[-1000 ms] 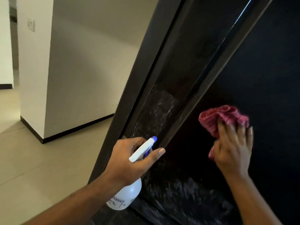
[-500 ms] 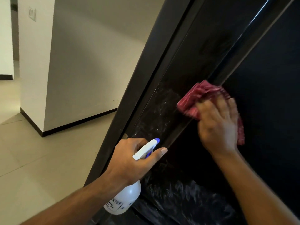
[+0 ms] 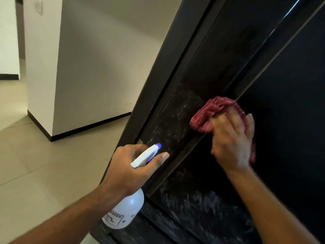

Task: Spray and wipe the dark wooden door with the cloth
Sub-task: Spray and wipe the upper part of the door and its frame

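Right grip: the right hand [image 3: 232,141] lies flat with fingers spread over the cloth [image 3: 216,111], pressing it against the door [image 3: 290,103]; it is clamped on the cloth by pressure rather than a fist. The hand is blurred, so finger detail is unclear.
Left grip: the left hand [image 3: 130,166] is closed round the neck of the bottle [image 3: 126,210]; the thumb lies along the far side of the white sprayer head, and the trigger finger is hidden.
Cloth: red, bunched, its loose edge sticking out at 11 o'clock from the fingers, lying across a raised moulding [image 3: 198,140] that runs from 7 to 1 o'clock.
Nozzle: blue tip [image 3: 159,145] points at 1 o'clock toward the wet strip, at 8 o'clock from the cloth and apart from it.
Door: fills the right of the view, from 12 round to 6 o'clock; very dark, glossy.
Spray marks: whitish streaks on the strip [image 3: 172,124] left of the moulding and across the lower panel [image 3: 202,206] at 6 o'clock; the panel right of the cloth looks plain and dry.
Risk, streaks: the bunched cloth may ride over the moulding's edge and leave wet lines in the groove.
Risk, drips: unwiped spray low down may run and dry to marks.
Risk, bottle: a stray squeeze would wet the cloth hand.
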